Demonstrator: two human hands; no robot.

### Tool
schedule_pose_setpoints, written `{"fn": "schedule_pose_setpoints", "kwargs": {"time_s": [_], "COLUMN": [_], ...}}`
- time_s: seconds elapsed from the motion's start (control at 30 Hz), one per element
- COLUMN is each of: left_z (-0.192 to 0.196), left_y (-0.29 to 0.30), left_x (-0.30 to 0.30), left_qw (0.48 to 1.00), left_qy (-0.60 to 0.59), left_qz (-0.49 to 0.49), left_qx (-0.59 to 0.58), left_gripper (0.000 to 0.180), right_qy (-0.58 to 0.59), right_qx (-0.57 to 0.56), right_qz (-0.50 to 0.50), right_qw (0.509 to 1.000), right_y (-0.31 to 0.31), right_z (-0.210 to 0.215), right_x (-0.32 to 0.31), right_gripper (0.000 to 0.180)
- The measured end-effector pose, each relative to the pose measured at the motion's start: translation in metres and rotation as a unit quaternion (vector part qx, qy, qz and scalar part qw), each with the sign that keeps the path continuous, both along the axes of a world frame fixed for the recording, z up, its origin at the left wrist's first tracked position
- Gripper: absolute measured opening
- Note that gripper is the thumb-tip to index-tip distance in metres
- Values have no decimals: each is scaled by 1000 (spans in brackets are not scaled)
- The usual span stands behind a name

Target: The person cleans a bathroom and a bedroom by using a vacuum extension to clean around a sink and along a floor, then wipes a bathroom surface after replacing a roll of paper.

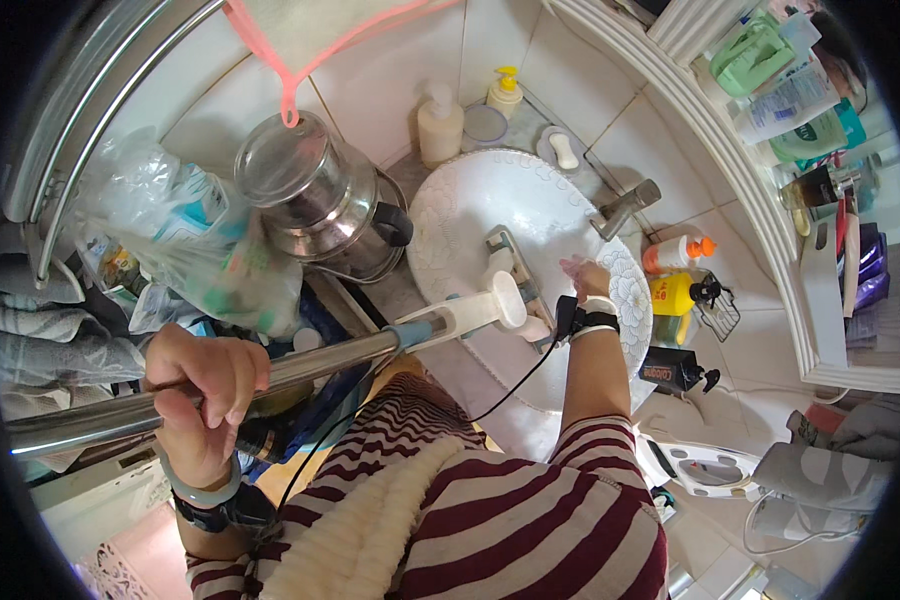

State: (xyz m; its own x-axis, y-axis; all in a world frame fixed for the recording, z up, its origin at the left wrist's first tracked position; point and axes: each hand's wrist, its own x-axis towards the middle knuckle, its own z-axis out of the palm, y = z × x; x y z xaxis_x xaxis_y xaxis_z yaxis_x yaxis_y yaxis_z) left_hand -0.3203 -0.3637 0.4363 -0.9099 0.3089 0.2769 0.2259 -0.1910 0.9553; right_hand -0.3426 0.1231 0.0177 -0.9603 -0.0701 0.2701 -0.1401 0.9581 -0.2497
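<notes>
My left hand (203,385) is closed around the metal pole of a mop (320,362), which slants across from the lower left to the sink. The mop's white plastic joint (470,312) and its narrow head (515,265) with a light blue-grey frame are inside the round white sink (460,190). My right hand (587,278) reaches into the sink just right of the mop head, seemingly apart from it. Its fingers look loosely spread, with nothing seen in them. Above the sink's right side is the metal faucet (627,208).
Behind the sink stand a cream pump bottle (440,125), a yellow-topped bottle (505,92) and a soap dish (560,150). A yellow bottle (673,293) and a black bottle (670,370) line the right. A steel pot (330,215) and plastic bags (220,260) crowd the left.
</notes>
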Motion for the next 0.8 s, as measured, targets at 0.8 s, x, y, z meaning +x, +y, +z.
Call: {"fn": "schedule_pose_setpoints", "kwargs": {"time_s": [0.8], "left_z": [0], "left_y": [-2], "left_x": [2], "left_qw": [999], "left_qy": [-38], "left_qz": [-8], "left_qx": [24], "left_gripper": [43], "right_qy": [-91], "right_qx": [-151], "right_qz": [-103], "right_qw": [979], "right_y": [15], "right_z": [0], "right_x": [-8], "right_gripper": [26]}}
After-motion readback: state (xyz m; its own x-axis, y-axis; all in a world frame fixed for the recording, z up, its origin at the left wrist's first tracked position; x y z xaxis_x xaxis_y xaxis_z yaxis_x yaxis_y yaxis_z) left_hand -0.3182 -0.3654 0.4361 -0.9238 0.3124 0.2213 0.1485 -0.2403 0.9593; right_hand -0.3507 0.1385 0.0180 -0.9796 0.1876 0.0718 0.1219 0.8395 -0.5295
